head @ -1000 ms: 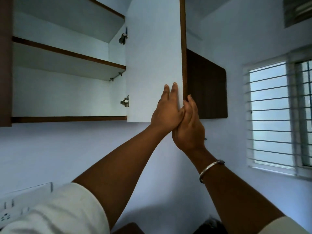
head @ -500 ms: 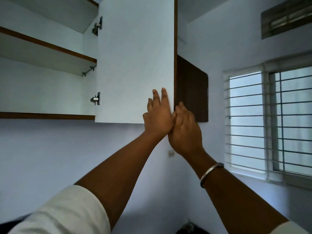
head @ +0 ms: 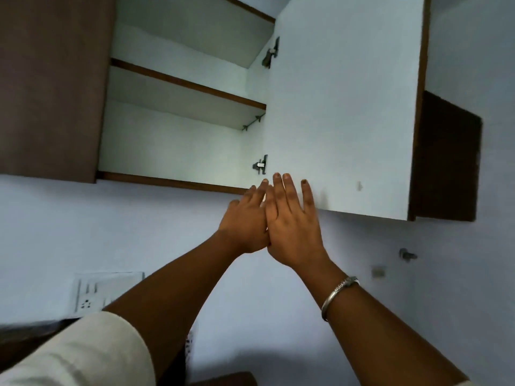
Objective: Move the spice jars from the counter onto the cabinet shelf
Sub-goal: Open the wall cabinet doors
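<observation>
Both hands are raised toward the cabinet, and neither holds anything. The left hand and right hand have straight, spread fingers and lie side by side, their inner edges touching. The right fingertips overlap the low part of the door, just right of the lower hinge. Whether they press on it cannot be told. The door stands swung out to the right with its white inner face toward the camera, likely so the opening is free for loading. The shelf and the cabinet floor below it carry nothing that can be seen from this low angle. The jars are not in view. The camera tilts up past the counter, so they are presumably below the frame. A closed brown door covers the left bay. A bangle sits on the right wrist, and a socket is on the wall at lower left. By my reading the cabinet is ready and no jar has been moved yet.
</observation>
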